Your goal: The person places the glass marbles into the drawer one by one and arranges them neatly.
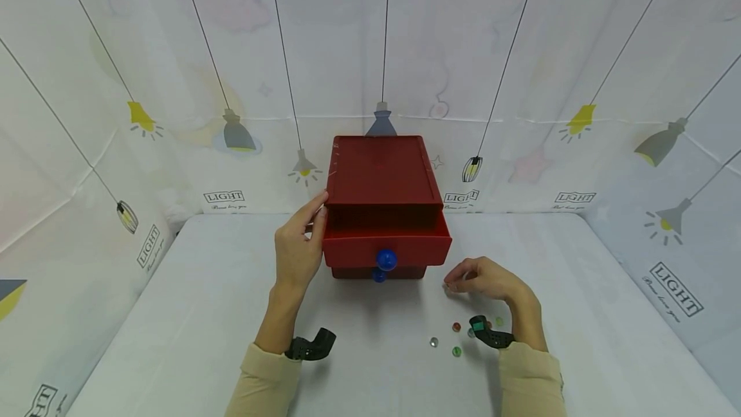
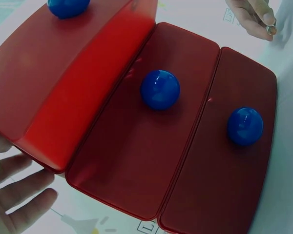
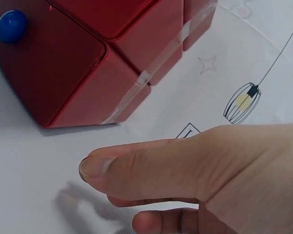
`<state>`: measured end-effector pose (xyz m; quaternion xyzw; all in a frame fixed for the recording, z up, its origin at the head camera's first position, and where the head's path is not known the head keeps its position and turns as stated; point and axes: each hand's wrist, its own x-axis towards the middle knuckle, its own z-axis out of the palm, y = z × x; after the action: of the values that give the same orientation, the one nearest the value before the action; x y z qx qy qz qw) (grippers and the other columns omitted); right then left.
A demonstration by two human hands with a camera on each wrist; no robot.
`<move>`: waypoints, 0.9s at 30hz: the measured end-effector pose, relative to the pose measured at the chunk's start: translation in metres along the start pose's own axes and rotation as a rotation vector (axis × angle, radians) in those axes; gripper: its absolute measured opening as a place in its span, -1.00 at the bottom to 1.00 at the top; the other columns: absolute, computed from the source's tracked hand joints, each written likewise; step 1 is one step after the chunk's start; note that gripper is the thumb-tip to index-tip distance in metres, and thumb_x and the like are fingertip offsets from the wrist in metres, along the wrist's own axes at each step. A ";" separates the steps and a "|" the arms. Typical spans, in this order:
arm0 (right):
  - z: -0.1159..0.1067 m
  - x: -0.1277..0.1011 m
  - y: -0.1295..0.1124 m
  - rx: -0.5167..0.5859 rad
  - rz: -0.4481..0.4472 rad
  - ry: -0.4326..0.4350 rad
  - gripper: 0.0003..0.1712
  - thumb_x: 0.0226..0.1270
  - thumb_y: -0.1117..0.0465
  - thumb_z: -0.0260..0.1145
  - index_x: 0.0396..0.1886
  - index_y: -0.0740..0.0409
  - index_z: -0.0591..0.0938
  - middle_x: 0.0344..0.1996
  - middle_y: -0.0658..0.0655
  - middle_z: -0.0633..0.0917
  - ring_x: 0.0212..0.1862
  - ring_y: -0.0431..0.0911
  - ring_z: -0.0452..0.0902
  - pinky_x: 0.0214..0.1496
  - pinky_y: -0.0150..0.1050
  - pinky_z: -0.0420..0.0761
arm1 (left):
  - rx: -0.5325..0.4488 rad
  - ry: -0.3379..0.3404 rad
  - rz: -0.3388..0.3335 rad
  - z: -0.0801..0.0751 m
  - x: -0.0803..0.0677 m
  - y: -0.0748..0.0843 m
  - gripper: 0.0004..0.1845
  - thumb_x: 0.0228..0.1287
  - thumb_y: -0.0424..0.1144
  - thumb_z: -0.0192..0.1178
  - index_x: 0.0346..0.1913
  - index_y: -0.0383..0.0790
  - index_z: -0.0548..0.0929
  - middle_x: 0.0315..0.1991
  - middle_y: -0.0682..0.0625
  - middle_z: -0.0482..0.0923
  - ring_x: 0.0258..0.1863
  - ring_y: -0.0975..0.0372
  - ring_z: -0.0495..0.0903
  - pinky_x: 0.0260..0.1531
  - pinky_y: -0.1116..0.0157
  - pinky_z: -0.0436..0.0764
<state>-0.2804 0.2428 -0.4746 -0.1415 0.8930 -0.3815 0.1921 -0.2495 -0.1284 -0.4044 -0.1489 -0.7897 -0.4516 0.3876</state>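
Observation:
A red drawer box (image 1: 382,176) stands at the back of the white table, its top drawer (image 1: 386,248) pulled out with a blue knob (image 1: 386,259). My left hand (image 1: 298,243) lies with straight fingers against the box's left side; the left wrist view shows those fingers (image 2: 14,195) beside the drawer fronts and blue knobs (image 2: 159,89). My right hand (image 1: 480,278) rests on the table right of the box, fingers curled, pinching a small clear marble (image 2: 271,29). In the right wrist view the thumb (image 3: 136,168) lies near the box's corner (image 3: 63,73).
Several small marbles lie on the table near my right wrist: a clear one (image 1: 433,342), a red one (image 1: 456,327), a green one (image 1: 457,351). Printed cloth walls close in the table (image 1: 202,314) on three sides.

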 end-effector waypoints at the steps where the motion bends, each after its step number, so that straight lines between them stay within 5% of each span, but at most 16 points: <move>1: 0.000 0.000 0.000 0.000 0.002 0.000 -0.78 0.29 0.15 0.40 -0.09 0.03 0.77 -0.10 0.04 0.76 -0.03 -0.08 0.58 -0.01 -0.25 0.56 | -0.003 0.001 -0.002 0.000 0.000 0.000 -0.65 0.50 -0.27 0.11 0.27 -0.17 0.62 0.18 -0.06 0.67 0.00 0.11 0.75 -0.19 0.17 0.78; 27: -0.008 -0.005 -0.008 -0.007 -0.029 0.041 -0.75 0.35 0.13 0.34 -0.04 0.09 0.74 -0.10 0.05 0.76 -0.09 -0.09 0.59 -0.03 -0.21 0.56 | 0.009 0.033 0.036 -0.002 0.001 0.002 -0.69 0.44 -0.33 0.18 0.17 -0.26 0.68 0.07 -0.11 0.73 -0.12 0.10 0.78 -0.20 0.18 0.78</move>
<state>-0.2783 0.2440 -0.4623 -0.1472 0.8960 -0.3838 0.1677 -0.2482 -0.1290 -0.4014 -0.1536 -0.7825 -0.4434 0.4093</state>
